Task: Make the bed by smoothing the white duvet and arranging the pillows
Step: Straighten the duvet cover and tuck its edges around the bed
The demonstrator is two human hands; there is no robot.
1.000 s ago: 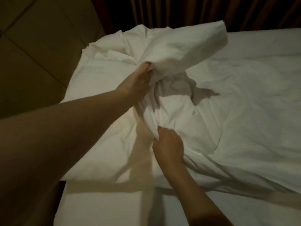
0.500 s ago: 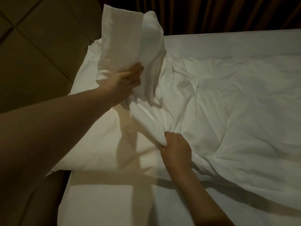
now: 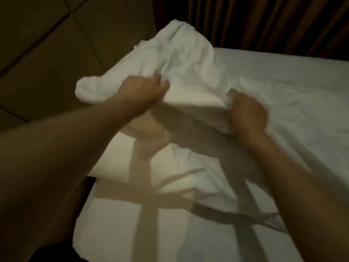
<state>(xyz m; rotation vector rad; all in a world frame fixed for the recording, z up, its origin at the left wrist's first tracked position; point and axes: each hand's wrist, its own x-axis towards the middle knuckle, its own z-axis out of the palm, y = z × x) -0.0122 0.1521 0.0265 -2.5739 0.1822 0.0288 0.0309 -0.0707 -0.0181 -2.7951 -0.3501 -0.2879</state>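
Crumpled white duvet [image 3: 188,59] bunched and lifted above a white pillow [image 3: 120,157].

Dim warm light, padded panelled headboard [image 3: 56,53] at left, dark brown pleated curtain [image 3: 264,21] behind

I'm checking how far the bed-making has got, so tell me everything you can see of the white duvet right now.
The white duvet looks like soft, heavily creased cotton. Its near end is bunched and lifted off the bed, rising to a rumpled peak near the headboard corner, with one rolled lobe hanging out to the left. The left hand grips its front edge and the right hand clutches a gathered fold further right. The rest trails rightward, wrinkled, across the mattress. Beneath the lifted part lies a pillow, crossed by arm shadows. The frame is motion-blurred.
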